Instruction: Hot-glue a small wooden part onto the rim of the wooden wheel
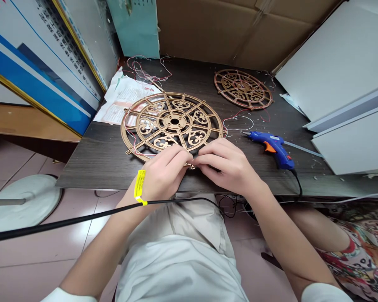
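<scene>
A large round gold-coloured openwork frame (173,122) lies flat on the dark table (94,159), with thin red and white wires strung along its rim. My left hand (164,174) and my right hand (227,163) meet at the frame's near edge, fingers pinched together on its rim and a small fitting there. What the fingertips grip is mostly hidden. A yellow band circles my left wrist.
A smaller reddish openwork frame (243,89) lies at the back right. A blue glue gun (272,147) rests right of my hands, cord running off the front edge. Papers (126,98) lie at back left. White boards (343,84) and cardboard (227,29) wall the table.
</scene>
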The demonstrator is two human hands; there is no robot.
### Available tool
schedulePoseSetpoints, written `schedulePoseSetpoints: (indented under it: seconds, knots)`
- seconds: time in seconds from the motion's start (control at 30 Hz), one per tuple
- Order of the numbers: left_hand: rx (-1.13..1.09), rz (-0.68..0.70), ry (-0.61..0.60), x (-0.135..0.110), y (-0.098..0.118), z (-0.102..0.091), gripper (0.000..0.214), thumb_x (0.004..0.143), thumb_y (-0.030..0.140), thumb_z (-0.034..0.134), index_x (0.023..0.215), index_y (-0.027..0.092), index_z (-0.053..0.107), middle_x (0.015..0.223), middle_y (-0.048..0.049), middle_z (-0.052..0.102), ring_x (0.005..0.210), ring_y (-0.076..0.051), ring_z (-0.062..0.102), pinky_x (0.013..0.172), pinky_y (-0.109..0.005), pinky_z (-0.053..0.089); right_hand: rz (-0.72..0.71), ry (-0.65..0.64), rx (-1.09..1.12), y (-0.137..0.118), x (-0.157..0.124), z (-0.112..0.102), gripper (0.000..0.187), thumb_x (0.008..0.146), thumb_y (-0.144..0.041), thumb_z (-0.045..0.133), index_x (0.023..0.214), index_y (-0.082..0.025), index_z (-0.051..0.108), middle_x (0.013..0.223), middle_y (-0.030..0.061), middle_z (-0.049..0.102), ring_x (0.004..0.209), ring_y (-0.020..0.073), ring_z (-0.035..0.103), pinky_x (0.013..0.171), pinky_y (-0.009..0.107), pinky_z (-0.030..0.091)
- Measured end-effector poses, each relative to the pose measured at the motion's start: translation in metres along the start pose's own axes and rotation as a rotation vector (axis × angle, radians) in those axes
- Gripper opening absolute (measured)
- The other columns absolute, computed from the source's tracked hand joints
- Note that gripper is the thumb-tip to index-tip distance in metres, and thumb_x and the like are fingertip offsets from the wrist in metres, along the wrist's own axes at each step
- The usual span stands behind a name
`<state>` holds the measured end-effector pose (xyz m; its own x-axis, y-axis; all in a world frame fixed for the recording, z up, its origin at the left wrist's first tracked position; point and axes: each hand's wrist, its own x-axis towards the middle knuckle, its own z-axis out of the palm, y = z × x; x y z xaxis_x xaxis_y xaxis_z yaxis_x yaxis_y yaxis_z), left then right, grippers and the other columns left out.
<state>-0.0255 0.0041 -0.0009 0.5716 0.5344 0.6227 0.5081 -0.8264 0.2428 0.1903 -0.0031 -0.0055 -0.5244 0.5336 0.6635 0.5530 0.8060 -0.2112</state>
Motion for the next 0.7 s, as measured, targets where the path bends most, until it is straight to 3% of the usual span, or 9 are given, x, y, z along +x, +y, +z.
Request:
schedulePoseSetpoints:
  seconds: [0.37,0.7]
  knots:
    - [0.036,-0.007,0.024,0.0001,0.0004,0.0005,0.008,0.093,0.008,0.059,0.095,0.015,0.059,0.094,-0.0006,0.064,0.090,-0.009,0.061,0.081,-0.019,0.048,0.031,-0.003,-0.084,-0.0068,-0.0003,-0.0005,0.012,0.092,-0.006,0.063,0.101,-0.013,0.066,0.099,0.0061,0.068,0.097,0.0172,0.056,0.087,0.035,0.049]
    - [0.067,-0.002,0.021,0.0015,0.0017,0.0005,0.006,0.094,0.011,0.059,0.093,0.016,0.063,0.092,-0.0004,0.066,0.088,-0.009,0.062,0.080,-0.020,0.049,-0.042,0.108,-0.072,0.0003,-0.0070,-0.0021,0.018,0.084,-0.009,0.075,0.096,-0.022,0.070,0.098,-0.0019,0.075,0.094,0.0162,0.060,0.081,0.035,0.050]
